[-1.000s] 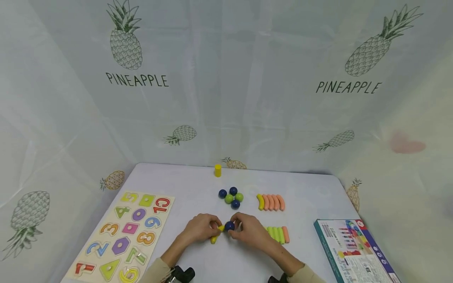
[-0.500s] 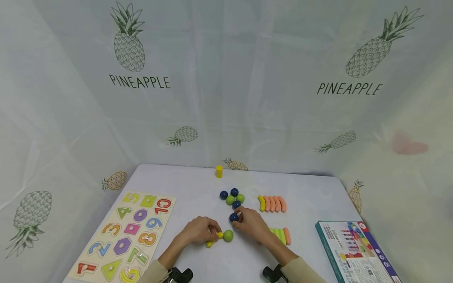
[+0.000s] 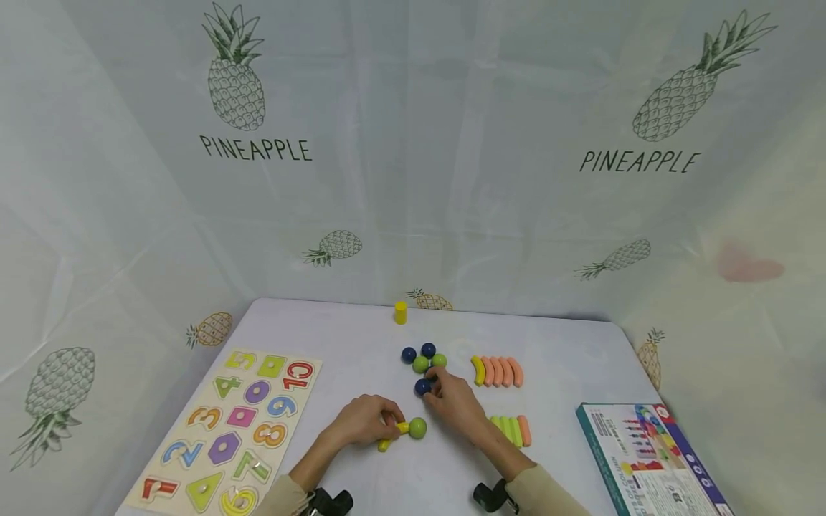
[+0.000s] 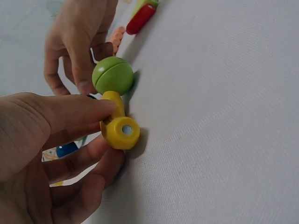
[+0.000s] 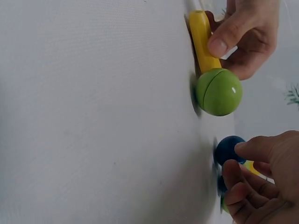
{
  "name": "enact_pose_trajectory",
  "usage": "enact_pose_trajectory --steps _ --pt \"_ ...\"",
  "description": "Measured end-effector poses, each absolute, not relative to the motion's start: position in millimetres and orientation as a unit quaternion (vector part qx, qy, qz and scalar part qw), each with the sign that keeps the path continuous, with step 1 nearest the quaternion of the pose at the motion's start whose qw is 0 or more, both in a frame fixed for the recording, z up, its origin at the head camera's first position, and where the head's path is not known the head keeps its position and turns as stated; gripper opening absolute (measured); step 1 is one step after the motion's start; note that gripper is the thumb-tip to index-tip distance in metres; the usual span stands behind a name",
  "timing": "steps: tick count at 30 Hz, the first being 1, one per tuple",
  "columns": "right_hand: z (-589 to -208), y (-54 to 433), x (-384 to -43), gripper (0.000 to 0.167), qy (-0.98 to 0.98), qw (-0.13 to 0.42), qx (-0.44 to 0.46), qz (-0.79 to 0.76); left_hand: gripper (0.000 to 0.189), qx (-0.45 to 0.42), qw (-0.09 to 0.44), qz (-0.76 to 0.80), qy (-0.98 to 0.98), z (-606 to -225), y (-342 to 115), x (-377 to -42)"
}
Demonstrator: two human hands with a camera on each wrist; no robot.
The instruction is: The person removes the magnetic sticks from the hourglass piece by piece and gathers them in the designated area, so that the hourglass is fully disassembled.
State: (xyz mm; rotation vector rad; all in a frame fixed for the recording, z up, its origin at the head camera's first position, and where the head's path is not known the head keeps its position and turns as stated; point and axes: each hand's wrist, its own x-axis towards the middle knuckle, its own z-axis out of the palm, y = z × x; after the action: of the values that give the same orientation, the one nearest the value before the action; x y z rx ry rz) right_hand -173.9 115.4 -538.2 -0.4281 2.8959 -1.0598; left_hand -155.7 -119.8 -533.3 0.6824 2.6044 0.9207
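In the head view my left hand (image 3: 368, 419) pinches a yellow stick-shaped piece (image 4: 122, 133) between thumb and fingers, low over the white table. A round silvery spot shows on the piece's near end. Its other end touches a green ball (image 5: 218, 92) with a groove round it. My right hand (image 3: 454, 401) holds a dark blue ball (image 5: 229, 150) with thumb and fingertips, farther back and apart from the green ball. Just beyond the right fingers lies a cluster of balls, including a blue ball (image 3: 409, 355) and a green ball (image 3: 421, 365); another blue ball is mostly hidden.
A number puzzle board (image 3: 241, 416) lies left. Curved orange pieces (image 3: 503, 373) with one yellow piece (image 3: 478, 371) lie right of the balls; nearer is a row of green sticks (image 3: 511, 430), partly behind the right arm. A box (image 3: 652, 459) lies right; a yellow cylinder (image 3: 401, 313) stands at the back.
My right hand has carried the blue ball away from the yellow piece, back towards the cluster. The green ball at the piece's end has come into sight. The left hand has shifted slightly nearer.
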Motion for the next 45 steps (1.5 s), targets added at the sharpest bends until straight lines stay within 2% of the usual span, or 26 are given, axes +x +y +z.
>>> enact_pose_trajectory --steps 6,10,17,24,28,34,41,45 --pt "-531.8 122.0 -167.1 0.014 0.922 -0.004 -0.161 -0.353 0.017 0.233 0.155 0.335 0.900 -531.8 -116.9 -155.1" --pt "-530.3 129.3 -160.7 0.008 0.919 0.020 -0.174 -0.353 0.019 0.227 0.172 0.354 0.891 -531.2 -112.7 -153.8" --pt "-533.1 133.4 -152.2 0.012 0.910 0.095 -0.181 -0.360 0.025 0.219 0.177 0.350 0.894 -532.6 -105.5 -153.2" --pt "-535.1 130.2 -149.2 0.019 0.904 0.114 -0.186 -0.367 0.057 0.221 0.174 0.342 0.897 -538.3 -99.4 -157.8" --pt "-536.4 129.7 -148.9 0.022 0.902 0.116 -0.189 -0.370 0.066 0.224 0.171 0.342 0.897 -539.8 -97.7 -159.6" --pt "-537.3 129.7 -148.1 0.030 0.911 0.112 -0.183 -0.353 0.059 0.238 0.159 0.334 0.898 -538.6 -95.4 -160.4" --pt "-534.9 127.3 -145.8 0.032 0.907 0.113 -0.194 -0.356 0.049 0.265 0.140 0.352 0.887 -540.2 -89.4 -161.7" --pt "-534.5 126.1 -144.8 0.035 0.904 0.119 -0.197 -0.359 0.040 0.252 0.163 0.387 0.872 -541.1 -87.5 -161.0"
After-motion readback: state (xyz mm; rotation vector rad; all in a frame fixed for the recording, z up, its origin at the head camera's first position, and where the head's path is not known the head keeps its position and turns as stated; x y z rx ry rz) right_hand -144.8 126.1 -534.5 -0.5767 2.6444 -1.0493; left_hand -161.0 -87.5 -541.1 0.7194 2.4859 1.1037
